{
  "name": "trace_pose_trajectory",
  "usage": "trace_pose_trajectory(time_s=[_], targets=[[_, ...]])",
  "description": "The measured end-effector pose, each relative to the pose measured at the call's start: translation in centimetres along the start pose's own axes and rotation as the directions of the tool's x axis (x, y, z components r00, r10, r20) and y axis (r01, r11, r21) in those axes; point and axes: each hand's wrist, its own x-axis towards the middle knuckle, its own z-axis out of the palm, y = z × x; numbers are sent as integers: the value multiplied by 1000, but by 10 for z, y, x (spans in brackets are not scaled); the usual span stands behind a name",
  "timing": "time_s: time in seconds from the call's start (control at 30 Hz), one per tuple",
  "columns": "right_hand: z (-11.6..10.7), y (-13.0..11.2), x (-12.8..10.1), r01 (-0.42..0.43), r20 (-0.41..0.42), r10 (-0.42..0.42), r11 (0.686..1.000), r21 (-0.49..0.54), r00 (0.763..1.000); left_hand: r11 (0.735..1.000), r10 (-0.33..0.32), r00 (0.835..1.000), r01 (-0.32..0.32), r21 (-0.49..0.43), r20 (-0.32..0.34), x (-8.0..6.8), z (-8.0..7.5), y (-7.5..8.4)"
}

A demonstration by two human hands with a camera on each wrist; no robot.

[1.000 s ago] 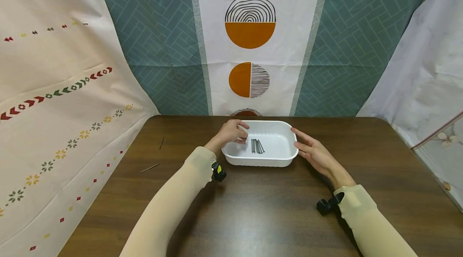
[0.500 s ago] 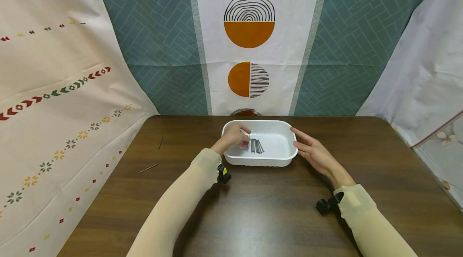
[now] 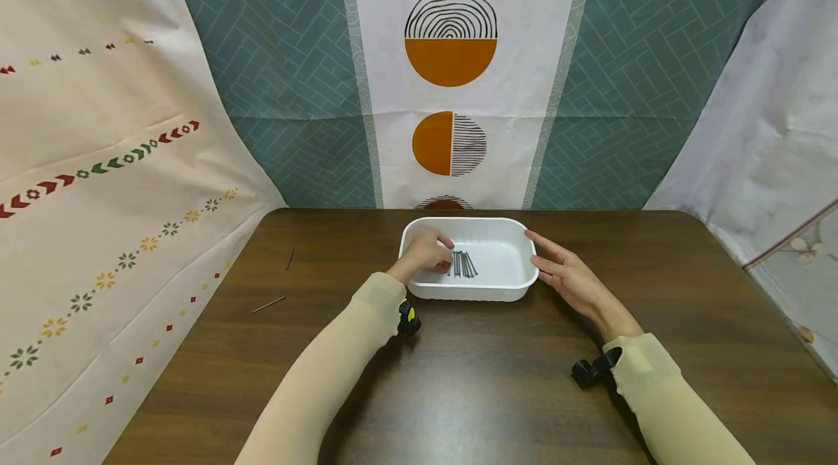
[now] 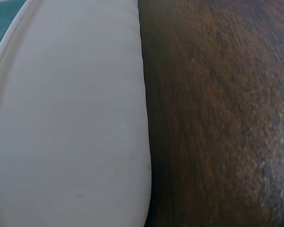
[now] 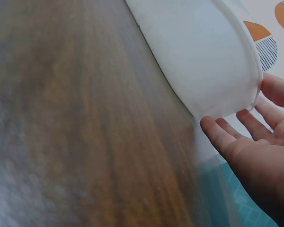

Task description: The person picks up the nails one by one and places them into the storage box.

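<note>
So there's a little bunch of dark nails (image 3: pixel 463 264) lying flat on the floor of a white plastic tray (image 3: pixel 497 292), which sits on the brown wooden counter (image 3: pixel 458 378) toward its far edge. The nails are just to the right of the left fingers (image 3: pixel 445 254), pretty much touching them.

The left hand (image 3: pixel 425 252) reaches over the tray's left rim and down inside it. Its fingers are curled in at the nails, but honestly I can't tell from the head view whether they've actually pinched one or are just resting against the bunch. The left wrist view is no help, it only shows the tray's white outer wall (image 4: pixel 71 123) against the wood.

The right hand (image 3: pixel 569 279) is on the other side, fingers straight and relaxed, palm facing the tray's right end. The fingertips (image 5: pixel 213 128) sit right by the tray's outer wall (image 5: pixel 203 61); in the right wrist view they look like they're just touching or a hair off it, can't say which. It's not holding anything.

Further out, well to the left of the left hand, two loose nails lie on the counter: one nearer the back (image 3: pixel 291 257) and one closer in (image 3: pixel 270 303). Both arms wear beige sleeves (image 3: pixel 340 363). Patterned cloths hang behind the counter (image 3: pixel 452 72).
</note>
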Motion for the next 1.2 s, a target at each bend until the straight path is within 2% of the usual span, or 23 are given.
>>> trace_pose_trajectory(time_s=[0.47, 0.7, 1.2], targets=[[1, -1, -1, 1, 4, -1, 1000, 3, 1000, 999, -29, 1000, 29, -34, -4, -3, 3, 4], [0, -1, -1, 1, 8, -1, 1000, 2, 1000, 997, -37, 999, 38, -71, 16, -2, 3, 5], [1, -1, -1, 0, 3, 0, 1000, 9, 1000, 999, -31, 999, 31, -36, 14, -4, 1, 9]])
